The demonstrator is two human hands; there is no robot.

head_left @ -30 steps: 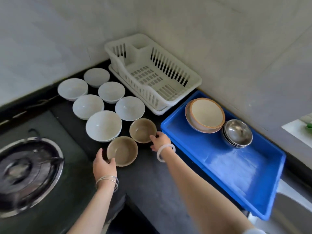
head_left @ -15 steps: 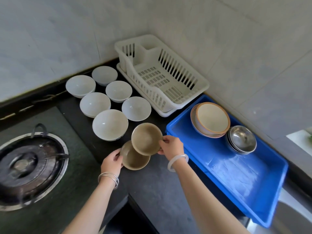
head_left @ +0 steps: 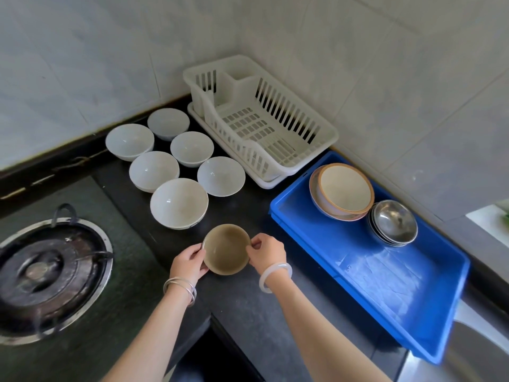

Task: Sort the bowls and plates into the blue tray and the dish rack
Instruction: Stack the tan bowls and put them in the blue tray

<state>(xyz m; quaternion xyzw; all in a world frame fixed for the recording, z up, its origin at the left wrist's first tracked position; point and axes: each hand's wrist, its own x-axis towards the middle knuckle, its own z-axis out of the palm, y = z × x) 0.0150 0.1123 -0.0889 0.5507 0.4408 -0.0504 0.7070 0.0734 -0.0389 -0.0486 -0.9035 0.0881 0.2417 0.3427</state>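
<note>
While both hands are at the front part of the dark counter (head_left: 248, 312), they hold one brown bowl (head_left: 226, 249) between them. The left hand (head_left: 190, 261) grips the left side of the bowl, its fingers curled round the wall and the thumb at the rim. The right hand (head_left: 267, 253) pinches the right rim with the thumb and the bent fingertips. The bowl stands with its opening up. It cannot be told if it rests on the counter or is a little lifted, and what is under it is hidden.

Behind the brown bowl, six white bowls (head_left: 179, 204) stand close together on the counter, all with the opening up. The nearest one is just beside the brown bowl. The white dish rack (head_left: 327, 139) stands in the corner against the tiled wall (head_left: 413, 78), and nothing lies in it. The blue tray (head_left: 385, 299) is to the right of the hands. At its far end there are stacked cream bowls (head_left: 344, 188) with a brown rim, and just beside them stacked steel bowls (head_left: 394, 221).

A gas burner (head_left: 46, 277) is at the left. The left wrist carries silver bangles (head_left: 180, 289), the right wrist a white bangle (head_left: 275, 277).
</note>
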